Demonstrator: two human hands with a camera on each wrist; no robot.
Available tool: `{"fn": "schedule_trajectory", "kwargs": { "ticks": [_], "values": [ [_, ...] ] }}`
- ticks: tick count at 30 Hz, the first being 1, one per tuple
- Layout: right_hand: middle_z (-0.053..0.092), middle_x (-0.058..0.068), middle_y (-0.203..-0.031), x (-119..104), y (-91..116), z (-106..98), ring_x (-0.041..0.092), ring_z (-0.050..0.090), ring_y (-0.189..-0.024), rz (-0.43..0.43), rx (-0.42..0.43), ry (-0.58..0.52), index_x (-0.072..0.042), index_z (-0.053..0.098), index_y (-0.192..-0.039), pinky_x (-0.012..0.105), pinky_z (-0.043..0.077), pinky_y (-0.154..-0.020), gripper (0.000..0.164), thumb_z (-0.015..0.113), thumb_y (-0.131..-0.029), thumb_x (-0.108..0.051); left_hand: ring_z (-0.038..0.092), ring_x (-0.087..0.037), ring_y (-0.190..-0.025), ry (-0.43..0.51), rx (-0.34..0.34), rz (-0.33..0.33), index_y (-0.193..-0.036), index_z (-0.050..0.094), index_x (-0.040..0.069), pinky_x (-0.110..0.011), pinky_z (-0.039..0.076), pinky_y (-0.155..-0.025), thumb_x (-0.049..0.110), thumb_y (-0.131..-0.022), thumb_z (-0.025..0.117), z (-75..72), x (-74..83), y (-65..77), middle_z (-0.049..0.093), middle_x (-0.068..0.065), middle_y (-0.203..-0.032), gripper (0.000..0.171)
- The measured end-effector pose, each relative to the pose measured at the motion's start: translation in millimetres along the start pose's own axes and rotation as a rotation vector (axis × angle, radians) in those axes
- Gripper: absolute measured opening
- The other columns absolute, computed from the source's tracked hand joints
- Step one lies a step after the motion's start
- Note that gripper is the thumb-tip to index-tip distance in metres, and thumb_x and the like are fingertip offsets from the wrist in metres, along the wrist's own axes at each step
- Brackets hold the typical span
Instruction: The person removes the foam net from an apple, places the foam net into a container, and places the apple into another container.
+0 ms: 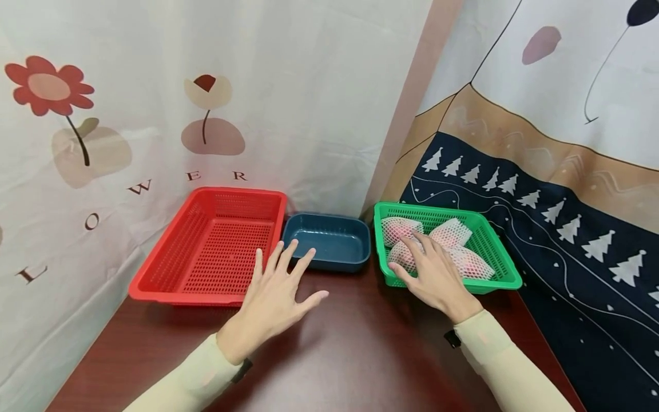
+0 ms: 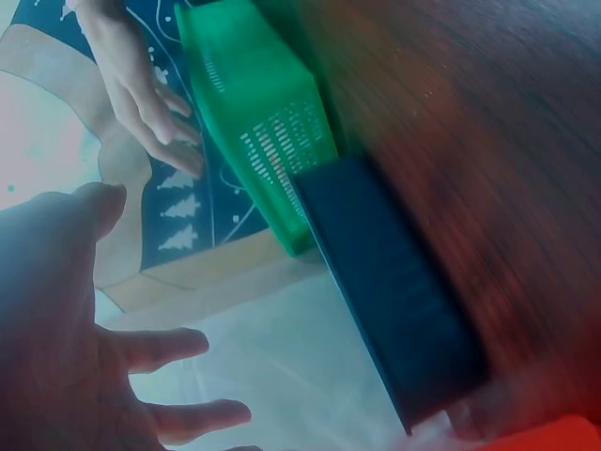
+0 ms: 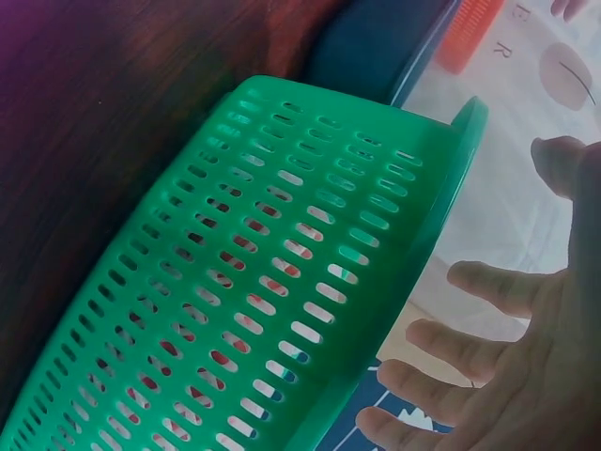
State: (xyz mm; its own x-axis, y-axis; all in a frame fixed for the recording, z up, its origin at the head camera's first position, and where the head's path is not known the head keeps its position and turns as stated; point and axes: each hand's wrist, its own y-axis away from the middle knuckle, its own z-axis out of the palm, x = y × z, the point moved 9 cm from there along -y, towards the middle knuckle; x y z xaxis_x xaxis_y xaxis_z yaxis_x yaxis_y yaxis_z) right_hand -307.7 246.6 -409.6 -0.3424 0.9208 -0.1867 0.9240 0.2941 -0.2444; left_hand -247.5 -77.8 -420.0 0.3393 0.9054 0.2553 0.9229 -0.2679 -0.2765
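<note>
Pale sleeves [image 1: 180, 375] are being held out, the left hand [image 1: 273, 300] near the blue tray [image 1: 337, 246] and the right hand [image 1: 436, 276] (fingers [image 1: 287, 257] of both being spread) above net-wrapped items [image 1: 475, 264] in the green basket [image 1: 494, 285].

I see the left grip [image 2: 61, 338] spread near a dark box [image 2: 390, 291]; beyond, the right grip [image 2: 136, 89] hangs by a green basket [image 2: 254, 103] on the surface [image 2: 488, 122].
</note>
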Motion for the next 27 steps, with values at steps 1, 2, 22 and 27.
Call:
{"fn": "schedule_trajectory", "kwargs": {
  "ticks": [1, 2, 22, 27],
  "values": [
    [0.045, 0.025, -0.182, 0, 0, 0, 0.052, 0.044, -0.168, 0.001, -0.001, -0.004, -0.013, 0.052, -0.175, 0.077, 0.036, -0.138, 0.081, 0.064, -0.113, -0.065, 0.033, -0.050, -0.177, 0.003, -0.004, 0.004, -0.179, 0.048, 0.031, -0.086, 0.013, -0.140, 0.080, -0.102, 0.069, 1.2, 2.0, -0.6, 0.041, -0.017, -0.188, 0.094],
    [0.045, 0.025, -0.182, 0, 0, 1, 0.052, 0.044, -0.168, 0.002, -0.001, -0.007, -0.013, 0.052, -0.175, 0.077, 0.036, -0.138, 0.081, 0.065, -0.113, -0.064, 0.033, -0.050, -0.177, 0.004, -0.007, 0.009, -0.179, 0.048, 0.031, -0.086, 0.013, -0.141, 0.080, -0.102, 0.069, 2.3, 4.0, -1.0, 0.041, -0.017, -0.188, 0.093],
    [0.045, 0.028, -0.180, 5, -11, -2, 0.055, 0.046, -0.164, 0.025, -0.019, -0.027, -0.012, 0.052, -0.174, 0.084, 0.044, -0.127, 0.076, 0.067, -0.115, -0.057, 0.035, -0.048, -0.176, 0.050, -0.044, 0.062, -0.177, 0.051, 0.030, -0.080, 0.025, -0.141, 0.077, -0.105, 0.068, 24.1, 33.2, -10.7, 0.044, -0.017, -0.187, 0.087],
    [0.045, 0.028, -0.180, 5, -14, -4, 0.055, 0.046, -0.164, 0.026, -0.022, -0.032, -0.011, 0.052, -0.174, 0.083, 0.044, -0.128, 0.076, 0.069, -0.114, -0.055, 0.038, -0.048, -0.174, 0.047, -0.045, 0.080, -0.177, 0.052, 0.029, -0.079, 0.026, -0.141, 0.076, -0.106, 0.069, 26.5, 39.0, -12.6, 0.045, -0.017, -0.186, 0.087]
  ]
}}
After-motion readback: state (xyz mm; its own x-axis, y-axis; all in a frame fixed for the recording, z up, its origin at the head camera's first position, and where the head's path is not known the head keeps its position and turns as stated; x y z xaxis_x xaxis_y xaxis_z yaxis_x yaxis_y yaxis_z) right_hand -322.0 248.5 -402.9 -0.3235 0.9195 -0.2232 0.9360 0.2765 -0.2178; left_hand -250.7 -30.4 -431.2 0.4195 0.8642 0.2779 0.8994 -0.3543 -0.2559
